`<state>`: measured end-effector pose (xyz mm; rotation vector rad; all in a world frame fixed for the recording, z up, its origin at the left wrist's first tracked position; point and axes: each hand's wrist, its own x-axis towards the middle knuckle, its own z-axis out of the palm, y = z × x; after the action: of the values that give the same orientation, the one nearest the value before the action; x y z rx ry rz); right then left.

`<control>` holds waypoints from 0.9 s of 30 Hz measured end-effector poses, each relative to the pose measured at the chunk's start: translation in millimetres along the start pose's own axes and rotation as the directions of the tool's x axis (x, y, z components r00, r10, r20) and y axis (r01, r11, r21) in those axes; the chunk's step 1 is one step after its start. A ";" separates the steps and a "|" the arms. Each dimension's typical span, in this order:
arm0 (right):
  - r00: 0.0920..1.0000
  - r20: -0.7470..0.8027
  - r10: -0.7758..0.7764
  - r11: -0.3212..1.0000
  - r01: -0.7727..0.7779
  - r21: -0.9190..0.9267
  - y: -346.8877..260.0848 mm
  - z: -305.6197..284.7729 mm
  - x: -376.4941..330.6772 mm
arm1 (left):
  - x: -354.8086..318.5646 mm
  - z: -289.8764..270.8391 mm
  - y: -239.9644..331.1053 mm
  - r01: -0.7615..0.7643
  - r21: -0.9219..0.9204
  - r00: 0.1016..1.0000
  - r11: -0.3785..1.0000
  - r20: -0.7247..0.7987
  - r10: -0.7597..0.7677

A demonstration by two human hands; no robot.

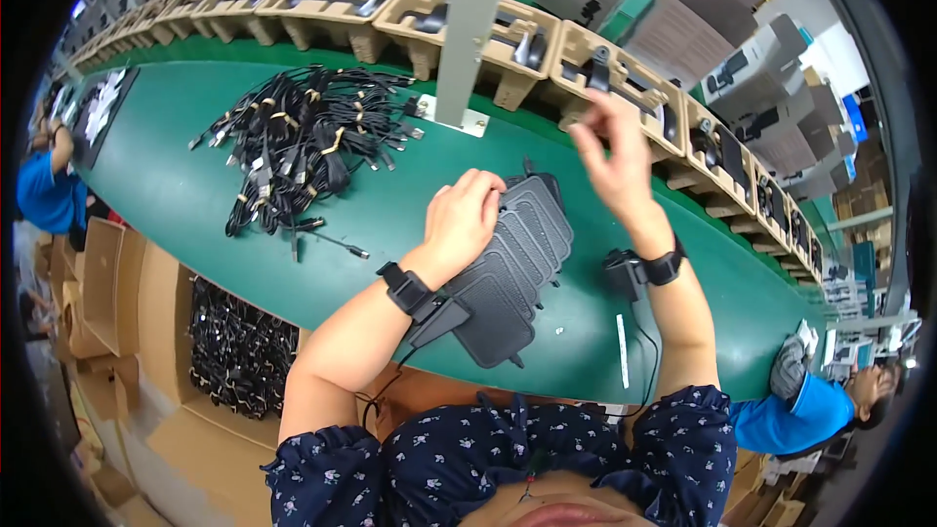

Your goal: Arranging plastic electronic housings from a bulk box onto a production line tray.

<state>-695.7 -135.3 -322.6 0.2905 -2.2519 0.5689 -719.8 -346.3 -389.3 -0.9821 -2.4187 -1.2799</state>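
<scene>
Several flat black pouches (493, 307) with stitched edges lie overlapped in a fanned row on the bench before me. My left hand (462, 220) is bent over their left edge, its fingers together at the upper pouches. Up and to the right, my right hand (617, 151) is raised beside a brown pulp tray (563, 78), thumb and fingers apart and nothing seen in them. That tray holds a black curved part (598, 70) and other dark pieces. Both wrists wear black straps with small devices.
Bundled black cables (303, 132) are heaped at the left on the green bench (390, 195). A grey post (467, 49) rises behind the pouches. Trays line the far edge. An open carton (166, 332) of cables stands below left. People in blue sit at both sides.
</scene>
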 end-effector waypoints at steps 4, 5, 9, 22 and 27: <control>0.933 0.156 -0.324 0.936 0.291 0.200 -75.6 54.5 36.6 | -1.7 0.4 -1.6 0.036 -0.029 0.999 0.999 -0.007 -0.037; 0.886 0.155 -0.436 0.889 0.398 0.224 -87.9 72.5 45.7 | -6.0 1.6 -11.2 0.067 0.045 0.994 0.997 0.082 -0.070; 0.687 0.272 -0.674 0.738 0.640 0.212 -120.9 124.7 66.4 | -3.7 6.9 -20.8 0.111 -0.039 0.991 0.993 0.074 -0.108; 0.749 0.397 -0.530 0.798 0.283 0.532 -107.4 141.5 67.2 | 4.4 -3.7 -24.5 0.287 -0.163 0.940 0.944 0.238 -0.245; 0.868 0.497 -0.017 0.385 -0.453 0.804 -94.0 95.2 39.5 | 3.2 -5.0 -21.7 0.157 -0.238 0.987 0.959 0.008 -0.160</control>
<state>-747.6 -264.7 -321.1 0.7102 -2.1360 2.1113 -736.9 -357.4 -398.7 -0.8468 -2.4175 -1.6575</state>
